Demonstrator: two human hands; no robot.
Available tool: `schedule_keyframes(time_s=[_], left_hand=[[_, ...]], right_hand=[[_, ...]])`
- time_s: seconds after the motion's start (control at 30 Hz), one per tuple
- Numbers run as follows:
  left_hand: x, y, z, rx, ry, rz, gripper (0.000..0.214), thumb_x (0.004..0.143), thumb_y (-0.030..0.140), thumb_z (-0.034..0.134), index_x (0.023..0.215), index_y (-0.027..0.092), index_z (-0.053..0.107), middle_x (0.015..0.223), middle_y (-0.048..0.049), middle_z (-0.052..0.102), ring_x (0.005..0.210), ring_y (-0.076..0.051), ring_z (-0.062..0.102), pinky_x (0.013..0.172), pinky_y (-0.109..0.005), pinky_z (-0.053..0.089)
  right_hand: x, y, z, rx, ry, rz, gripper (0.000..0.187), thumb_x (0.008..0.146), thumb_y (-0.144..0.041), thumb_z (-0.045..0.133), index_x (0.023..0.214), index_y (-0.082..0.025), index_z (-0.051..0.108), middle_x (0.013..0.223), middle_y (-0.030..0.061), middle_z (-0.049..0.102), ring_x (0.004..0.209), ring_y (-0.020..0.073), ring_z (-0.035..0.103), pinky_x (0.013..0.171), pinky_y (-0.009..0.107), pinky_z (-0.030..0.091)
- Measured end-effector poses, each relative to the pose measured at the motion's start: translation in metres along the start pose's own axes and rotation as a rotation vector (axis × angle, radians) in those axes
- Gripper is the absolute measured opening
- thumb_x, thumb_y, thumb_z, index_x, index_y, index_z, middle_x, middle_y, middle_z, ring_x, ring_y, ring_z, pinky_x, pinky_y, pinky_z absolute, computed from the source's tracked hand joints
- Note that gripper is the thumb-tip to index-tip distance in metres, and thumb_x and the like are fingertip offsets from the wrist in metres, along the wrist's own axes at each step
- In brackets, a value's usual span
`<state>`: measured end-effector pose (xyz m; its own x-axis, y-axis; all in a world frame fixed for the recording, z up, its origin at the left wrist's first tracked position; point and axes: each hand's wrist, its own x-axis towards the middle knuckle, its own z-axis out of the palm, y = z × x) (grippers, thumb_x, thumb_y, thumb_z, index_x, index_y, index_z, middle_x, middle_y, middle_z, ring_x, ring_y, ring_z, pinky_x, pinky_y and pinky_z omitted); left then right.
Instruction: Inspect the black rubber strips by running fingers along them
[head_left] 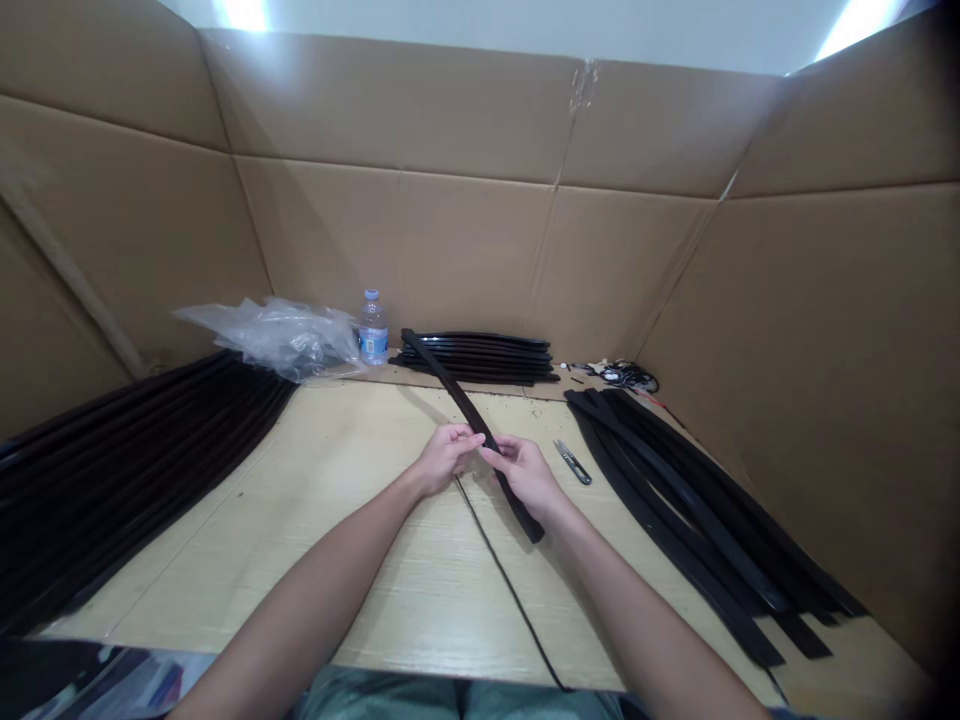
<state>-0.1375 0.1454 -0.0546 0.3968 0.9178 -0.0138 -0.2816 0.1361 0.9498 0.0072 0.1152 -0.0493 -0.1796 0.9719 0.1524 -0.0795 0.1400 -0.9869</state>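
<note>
Over the middle of the table, a flat dark strip (459, 392) runs diagonally from the back toward me. My left hand (448, 458) pinches it from the left, thumb on top. From the other side my right hand (529, 475) grips the same strip, its thumb close to the left one. A thin black cord (504, 577) trails from below my left hand to the table's front edge. To the right of my right hand lies a pair of thread snips (573, 462). The fingers under the strip are partly hidden.
Long black strips (142, 450) cover the table's left side; more strips (675, 500) lie at the right. At the back are stacked dark strips (487, 355), a water bottle (373, 335), clear plastic bags (289, 335) and tangled cords (630, 376). Cardboard walls (465, 120) surround the table.
</note>
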Motion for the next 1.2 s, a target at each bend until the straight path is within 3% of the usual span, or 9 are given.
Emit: schedule_keyframes(time_s=[0.1,0.3,0.43,0.67,0.83,0.9,1.07,1.2], left_hand=[[0.0006,-0.0005,0.0003,-0.001,0.013,0.008,0.037,0.063,0.040,0.068,0.069,0.012,0.045,0.044,0.0096,0.032,0.034,0.004,0.020,0.038,-0.014,0.007],[0.0009,-0.0014,0.0000,0.017,0.003,0.011,0.036,0.064,0.040,0.068,0.068,0.013,0.043,0.043,0.0094,0.034,0.032,0.003,0.021,0.036,-0.014,0.009],[0.0014,-0.0021,0.0011,0.023,-0.007,0.013,0.036,0.065,0.041,0.066,0.069,0.013,0.044,0.047,0.0068,0.043,0.031,0.003,0.023,0.035,-0.014,0.009],[0.0035,-0.0035,0.0001,0.008,0.000,-0.003,0.038,0.067,0.044,0.064,0.075,0.012,0.046,0.061,0.0029,0.052,0.033,0.005,0.023,0.035,-0.015,0.008],[0.0039,-0.0013,-0.0016,-0.022,-0.007,-0.032,0.041,0.070,0.051,0.058,0.072,0.013,0.044,0.045,0.0102,0.026,0.033,0.003,0.016,0.037,-0.015,0.008],[0.0033,-0.0006,-0.0011,-0.025,-0.003,-0.032,0.041,0.069,0.052,0.058,0.073,0.013,0.045,0.045,0.0107,0.022,0.033,0.003,0.015,0.037,-0.014,0.008],[0.0018,-0.0013,0.0014,-0.001,0.005,-0.011,0.039,0.064,0.044,0.066,0.075,0.011,0.050,0.045,0.0089,0.032,0.034,0.003,0.022,0.038,-0.015,0.008],[0.0023,-0.0025,0.0010,0.005,0.006,-0.007,0.038,0.063,0.041,0.068,0.076,0.010,0.051,0.044,0.0088,0.034,0.033,0.003,0.021,0.038,-0.016,0.007]], right_hand=[[0.0006,0.0026,0.0012,-0.041,0.003,-0.093,0.030,0.067,-0.031,0.068,0.088,-0.011,0.064,0.087,0.0080,0.066,0.081,0.0183,0.061,0.072,0.029,0.048],[-0.0013,0.0018,0.0039,0.035,0.059,0.019,0.042,0.060,-0.032,0.074,0.089,-0.015,0.049,0.076,0.0017,0.062,0.053,0.0131,0.058,0.046,0.026,0.049],[-0.0021,0.0000,0.0050,0.028,0.062,0.013,0.042,0.065,-0.037,0.070,0.087,-0.019,0.040,0.066,-0.0023,0.060,0.042,0.0095,0.052,0.035,0.019,0.039],[0.0018,0.0040,0.0038,0.087,0.075,-0.024,0.031,0.075,-0.043,0.059,0.086,-0.019,0.043,0.073,0.0017,0.063,0.047,0.0099,0.052,0.039,0.020,0.038],[0.0038,0.0046,0.0026,0.115,0.088,0.022,0.030,0.073,-0.042,0.061,0.083,-0.019,0.045,0.071,0.0012,0.063,0.050,0.0115,0.053,0.041,0.021,0.037],[0.0042,0.0039,0.0018,0.116,0.086,0.026,0.029,0.072,-0.042,0.061,0.082,-0.019,0.046,0.071,0.0011,0.063,0.050,0.0115,0.052,0.042,0.021,0.037],[0.0027,-0.0001,0.0021,0.048,0.057,-0.001,0.031,0.068,-0.039,0.066,0.085,-0.016,0.052,0.070,0.0012,0.060,0.054,0.0104,0.051,0.046,0.021,0.036],[0.0006,-0.0031,0.0012,0.037,0.053,0.034,0.046,0.063,-0.033,0.072,0.102,-0.013,0.054,0.066,-0.0012,0.057,0.054,0.0090,0.048,0.050,0.022,0.038]])
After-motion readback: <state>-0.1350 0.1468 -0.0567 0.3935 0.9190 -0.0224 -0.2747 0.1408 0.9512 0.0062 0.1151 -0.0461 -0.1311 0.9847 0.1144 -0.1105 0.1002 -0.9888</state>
